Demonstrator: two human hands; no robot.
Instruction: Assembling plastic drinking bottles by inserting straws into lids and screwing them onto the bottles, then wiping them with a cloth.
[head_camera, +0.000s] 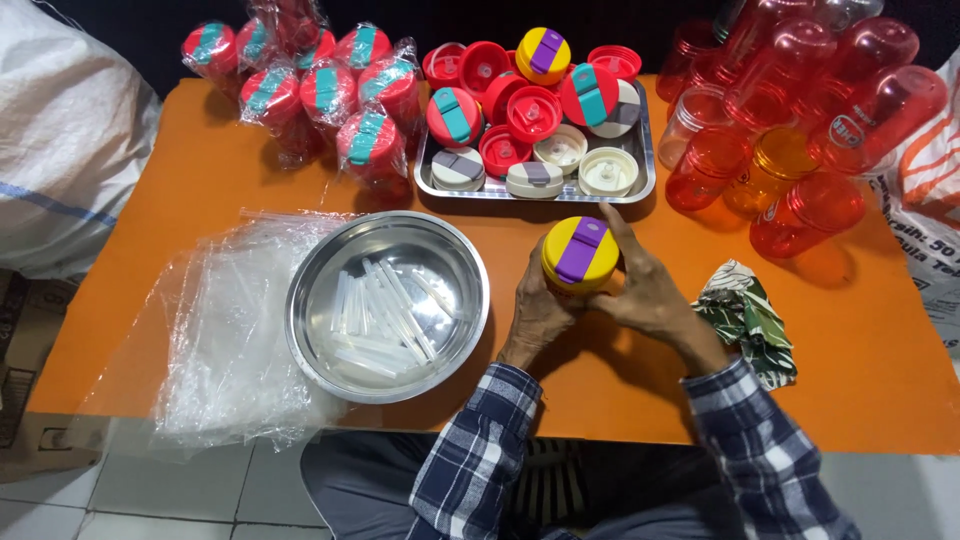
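Both hands meet on one cup with a yellow lid (579, 254), upright on the orange table (200, 200), just below the steel tray (645, 170) of loose lids. Left hand (535, 310) wraps the cup's left side; right hand (650, 295) wraps the right, one finger reaching up past the lid's far edge. Cup sits between the palms, axis vertical, lid with purple flap facing the camera. Neither hand is nearer. Steel bowl (388, 306) of clear straws lies left of the left hand; patterned cloth (745, 315) right of the right hand; empty red cups (800, 110) beyond
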